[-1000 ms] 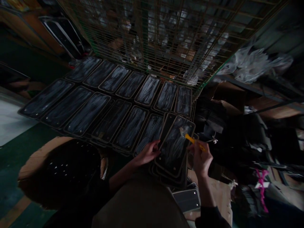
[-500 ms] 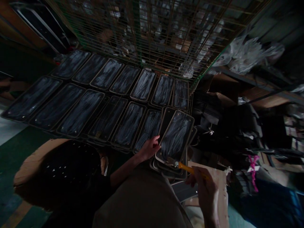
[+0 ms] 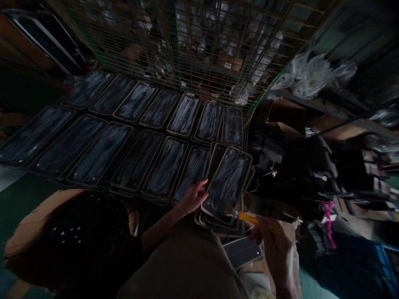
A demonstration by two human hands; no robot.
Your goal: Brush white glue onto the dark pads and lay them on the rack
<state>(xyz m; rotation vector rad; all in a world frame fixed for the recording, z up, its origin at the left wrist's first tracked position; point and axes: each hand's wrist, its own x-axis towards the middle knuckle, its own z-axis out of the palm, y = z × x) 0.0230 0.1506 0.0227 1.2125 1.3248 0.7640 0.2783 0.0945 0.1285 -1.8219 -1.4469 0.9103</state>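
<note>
Right hand (image 3: 276, 236) grips yellow brush (image 3: 247, 217) by its handle, tip at top panel (image 3: 230, 176) between both hands; left hand (image 3: 192, 198), fingers loosely apart, at panel's left edge, likely steadying it; smeared panels (image 3: 168, 164) beyond, side by side, probably keeping faces uncovered

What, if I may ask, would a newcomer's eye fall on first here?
Probably the yellow-handled brush in the right hand, its tip at the near end of the topmost panel, with the left hand at that panel's left edge. Next come the rows of white-streaked dark panels before the wire cage, then the bright pink strand at right.
</note>
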